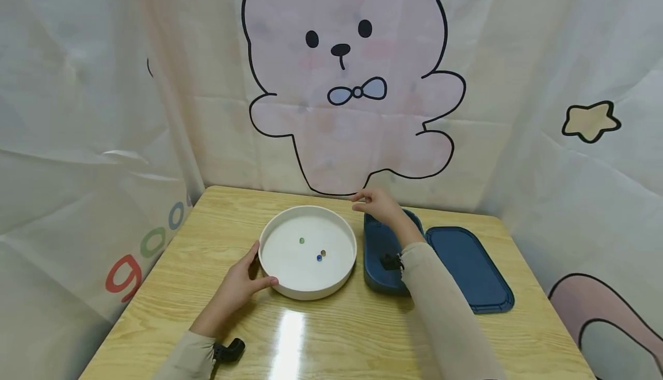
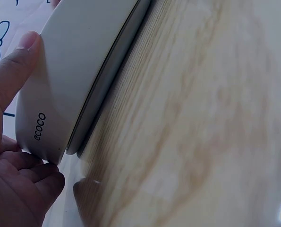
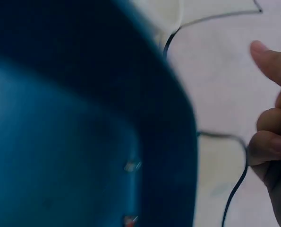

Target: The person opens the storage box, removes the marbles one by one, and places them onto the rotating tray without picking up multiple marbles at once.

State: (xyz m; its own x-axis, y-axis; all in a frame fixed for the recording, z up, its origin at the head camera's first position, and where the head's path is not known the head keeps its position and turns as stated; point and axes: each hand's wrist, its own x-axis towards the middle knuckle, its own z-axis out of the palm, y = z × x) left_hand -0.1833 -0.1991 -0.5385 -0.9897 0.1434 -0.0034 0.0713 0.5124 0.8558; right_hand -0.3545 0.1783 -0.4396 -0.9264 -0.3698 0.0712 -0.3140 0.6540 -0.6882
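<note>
Your left hand gripped the round white tray; your right hand, thumb and fingers parted, hung near the dark-blue rounded plastic box. On the wood-grain bench, the tray held three small glassy balls.

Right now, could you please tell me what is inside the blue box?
Two small, shiny pieces show in the blue box; in the head view, the right forearm covers part of its interior.

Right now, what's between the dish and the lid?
The box, with the right arm crossing above it; the head view shows it.
</note>
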